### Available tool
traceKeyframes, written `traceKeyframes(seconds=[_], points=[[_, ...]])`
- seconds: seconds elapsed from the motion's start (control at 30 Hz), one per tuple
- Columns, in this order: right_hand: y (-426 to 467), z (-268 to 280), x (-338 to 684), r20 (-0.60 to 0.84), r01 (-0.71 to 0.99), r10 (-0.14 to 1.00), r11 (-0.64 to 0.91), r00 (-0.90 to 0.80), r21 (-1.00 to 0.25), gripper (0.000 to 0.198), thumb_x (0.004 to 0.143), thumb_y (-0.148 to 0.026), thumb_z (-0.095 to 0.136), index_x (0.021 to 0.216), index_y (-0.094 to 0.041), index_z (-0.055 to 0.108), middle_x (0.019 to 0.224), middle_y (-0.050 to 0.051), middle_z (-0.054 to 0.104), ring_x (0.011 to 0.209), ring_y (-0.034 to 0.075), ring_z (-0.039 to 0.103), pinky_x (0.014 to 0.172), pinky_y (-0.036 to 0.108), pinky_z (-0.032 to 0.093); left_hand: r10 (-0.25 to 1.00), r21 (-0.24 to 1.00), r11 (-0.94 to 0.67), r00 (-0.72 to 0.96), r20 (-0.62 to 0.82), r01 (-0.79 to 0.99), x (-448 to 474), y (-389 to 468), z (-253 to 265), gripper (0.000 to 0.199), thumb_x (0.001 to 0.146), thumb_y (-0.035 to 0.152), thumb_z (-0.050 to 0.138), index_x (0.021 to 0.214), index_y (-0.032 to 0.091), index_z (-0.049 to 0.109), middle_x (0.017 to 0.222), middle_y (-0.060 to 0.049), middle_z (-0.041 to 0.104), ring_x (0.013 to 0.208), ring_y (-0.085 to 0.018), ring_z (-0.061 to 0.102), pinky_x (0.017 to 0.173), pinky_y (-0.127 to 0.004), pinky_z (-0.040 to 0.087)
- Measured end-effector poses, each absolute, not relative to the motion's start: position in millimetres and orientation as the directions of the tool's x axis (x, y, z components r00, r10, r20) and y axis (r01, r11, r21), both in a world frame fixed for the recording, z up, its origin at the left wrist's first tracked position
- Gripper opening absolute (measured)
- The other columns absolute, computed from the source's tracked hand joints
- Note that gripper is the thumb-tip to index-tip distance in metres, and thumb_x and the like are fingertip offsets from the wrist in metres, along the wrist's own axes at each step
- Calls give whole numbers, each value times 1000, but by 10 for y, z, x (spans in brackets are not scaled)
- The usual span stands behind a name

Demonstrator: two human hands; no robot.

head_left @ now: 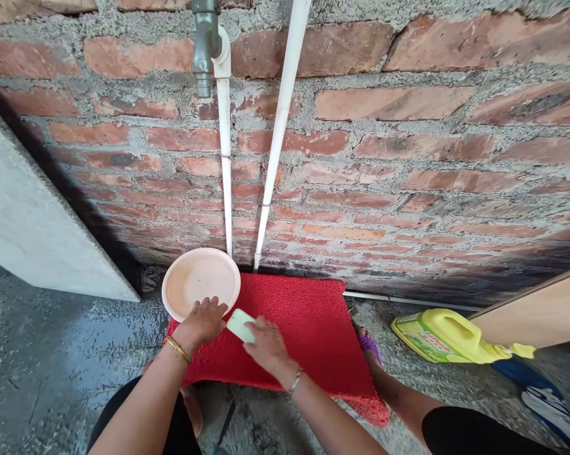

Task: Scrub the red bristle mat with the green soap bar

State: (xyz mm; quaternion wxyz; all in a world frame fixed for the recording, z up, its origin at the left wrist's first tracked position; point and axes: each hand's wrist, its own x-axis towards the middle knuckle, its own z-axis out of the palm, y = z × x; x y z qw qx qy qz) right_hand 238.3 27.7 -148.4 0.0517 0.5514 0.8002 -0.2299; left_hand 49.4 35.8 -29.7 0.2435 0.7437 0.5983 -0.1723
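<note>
A large red textured mat [304, 316] lies draped in front of me, its near edge hanging down. On its far left corner is a pale pink basin [174, 287], its bottom looking mostly bare with a few dark specks. My left hand [203, 323] is at the basin's near rim, fingers stretched out and apart; I cannot tell whether it presses on the rim or the mat. In my right hand [268, 347] is a pale green rounded block [240, 324], gripped from its right side, just above or against the mat. Its underside is hidden.
A brick wall [394, 148] rises behind, with a metal tap [204, 57] and white pipes [275, 142]. A grey slab [43, 208] leans at left over wet floor [100, 335]. At right lie a yellow jug [439, 335] and a blue-and-white shoe [550, 411].
</note>
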Motion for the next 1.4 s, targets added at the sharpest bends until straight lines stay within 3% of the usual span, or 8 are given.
traceKeyframes(seconds=[0.13, 0.27, 0.57, 0.63, 0.77, 1.0, 1.2, 1.4], points=[[225, -1544, 2010, -380, 898, 827, 305, -415, -317, 51, 78, -31, 60, 128, -31, 61, 129, 8, 62, 118, 27, 56, 103, 38, 38, 809, 159, -168, 228, -542, 973, 486, 339, -304, 45, 92, 26, 42, 135, 19, 53, 138, -15, 52, 129, -30, 47, 106, -49, 39], [334, -1470, 2605, -404, 939, 857, 230, -320, -255, 50, 78, -27, 60, 128, -29, 63, 131, 8, 61, 119, 26, 58, 104, 36, 38, 817, 154, -157, 216, -535, 975, 474, 304, -261, 44, 92, 26, 41, 134, 22, 53, 137, -13, 54, 128, -29, 48, 107, -49, 38], [264, -1140, 4572, -344, 933, 868, -329, 359, 145, 49, 87, -32, 48, 132, -19, 61, 125, 21, 62, 111, 34, 63, 93, 46, 48, 825, 163, -162, 224, -519, 973, 442, 271, -192, 44, 92, 26, 42, 133, 21, 54, 137, -14, 54, 128, -30, 47, 106, -50, 38], [243, -1138, 4433, -340, 950, 887, -286, 311, 123, 49, 86, -34, 51, 132, -19, 61, 126, 21, 61, 115, 35, 61, 96, 45, 46, 821, 164, -167, 229, -523, 972, 447, 280, -184, 43, 92, 26, 41, 134, 21, 53, 137, -13, 53, 128, -30, 47, 106, -49, 38], [186, -1239, 3483, -363, 995, 930, 22, -57, -101, 45, 80, -31, 59, 123, -24, 66, 121, 14, 64, 111, 34, 60, 97, 42, 43, 819, 163, -174, 234, -524, 971, 464, 298, -185, 43, 93, 26, 42, 133, 20, 54, 136, -13, 54, 127, -30, 48, 106, -48, 39], [-65, -1509, 1933, -403, 866, 774, 371, -488, -335, 41, 79, -29, 58, 119, -24, 65, 126, 12, 59, 115, 30, 56, 100, 43, 38, 825, 152, -167, 222, -519, 974, 427, 292, -251, 43, 93, 25, 42, 134, 20, 54, 134, -13, 55, 128, -30, 48, 106, -47, 39], [38, -1438, 2549, -485, 906, 769, 306, -417, -293, 51, 78, -28, 59, 129, -23, 62, 133, 13, 57, 120, 32, 54, 104, 43, 35, 818, 122, -167, 206, -536, 978, 395, 284, -235, 42, 93, 27, 43, 133, 21, 54, 135, -14, 54, 127, -31, 48, 104, -48, 40], [105, -1224, 4165, -519, 999, 854, -41, 36, 1, 53, 79, -25, 55, 132, -25, 61, 129, 12, 62, 116, 30, 60, 99, 41, 42, 809, 137, -185, 230, -541, 973, 445, 288, -201, 41, 95, 27, 42, 133, 21, 53, 137, -14, 53, 129, -31, 47, 106, -50, 38]])
